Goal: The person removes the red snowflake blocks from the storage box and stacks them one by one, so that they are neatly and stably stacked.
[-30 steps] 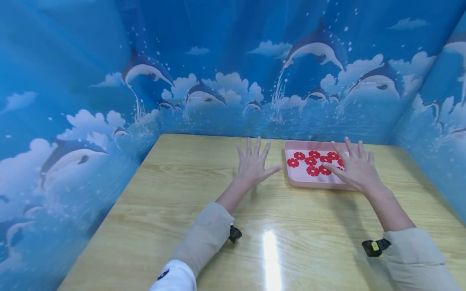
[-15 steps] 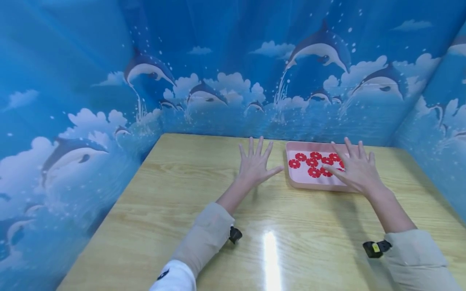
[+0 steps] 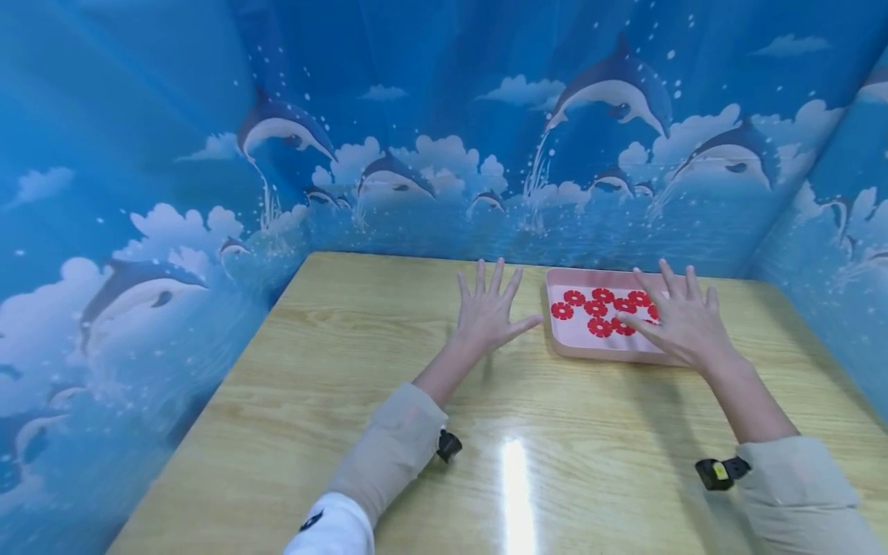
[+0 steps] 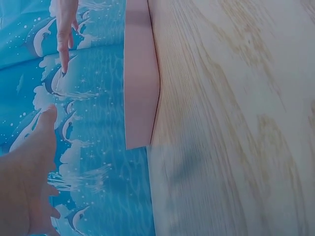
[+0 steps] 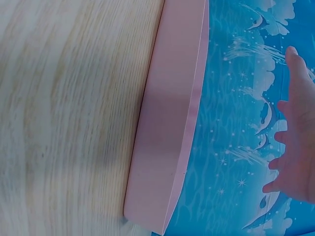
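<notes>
A shallow pink tray (image 3: 610, 354) sits toward the back right of the table, with several red notched discs (image 3: 600, 327) lying in it. My left hand (image 3: 483, 317) hovers left of the tray, fingers straight and spread, holding nothing. Over the tray's right part is my right hand (image 3: 683, 324), also spread wide; it hides some of the discs. In the right wrist view the tray's pink side (image 5: 162, 113) stands apart from that hand (image 5: 298, 137). The left wrist view shows my left hand (image 4: 29, 182) clear of the tray wall (image 4: 140, 73).
The wood-grain table (image 3: 333, 401) carries a bright light reflection near its front. A blue curtain with dolphins (image 3: 416, 208) hangs along the back and both sides. Each sleeve has a small black device, one at the left cuff (image 3: 449, 446) and one at the right cuff (image 3: 721, 472).
The view has shifted very slightly. Both hands stay spread in nearly the same place, and the tray and discs have not moved.
</notes>
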Available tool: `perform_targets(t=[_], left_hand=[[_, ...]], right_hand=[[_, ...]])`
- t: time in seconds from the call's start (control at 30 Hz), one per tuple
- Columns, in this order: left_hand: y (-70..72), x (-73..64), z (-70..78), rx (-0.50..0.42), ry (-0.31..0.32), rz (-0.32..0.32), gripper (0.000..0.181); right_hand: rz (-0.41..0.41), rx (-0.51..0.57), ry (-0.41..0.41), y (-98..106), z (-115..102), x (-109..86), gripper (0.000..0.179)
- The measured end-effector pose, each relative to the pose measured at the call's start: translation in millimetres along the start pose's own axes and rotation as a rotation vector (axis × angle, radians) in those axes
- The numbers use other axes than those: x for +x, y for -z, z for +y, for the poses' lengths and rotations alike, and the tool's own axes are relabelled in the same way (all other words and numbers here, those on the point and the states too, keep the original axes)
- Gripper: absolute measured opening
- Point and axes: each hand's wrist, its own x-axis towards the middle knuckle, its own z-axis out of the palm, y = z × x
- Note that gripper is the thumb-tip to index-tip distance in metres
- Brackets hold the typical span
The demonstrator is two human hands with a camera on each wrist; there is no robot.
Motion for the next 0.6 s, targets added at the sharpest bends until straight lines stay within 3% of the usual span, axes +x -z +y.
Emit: perform_targets(t=[0.33, 0.6], left_hand=[[-0.3, 2.3, 14.8, -0.022, -0.02, -0.03, 0.089], [-7.6, 5.8, 37.0, -0.102, -0.033, 0.003, 0.09]], right_hand=[[0.0, 0.015, -0.01, 1.1, 10.6, -6.4, 0.085], [0.022, 0.051, -0.029, -1.0, 36.1, -17.5, 0.085]])
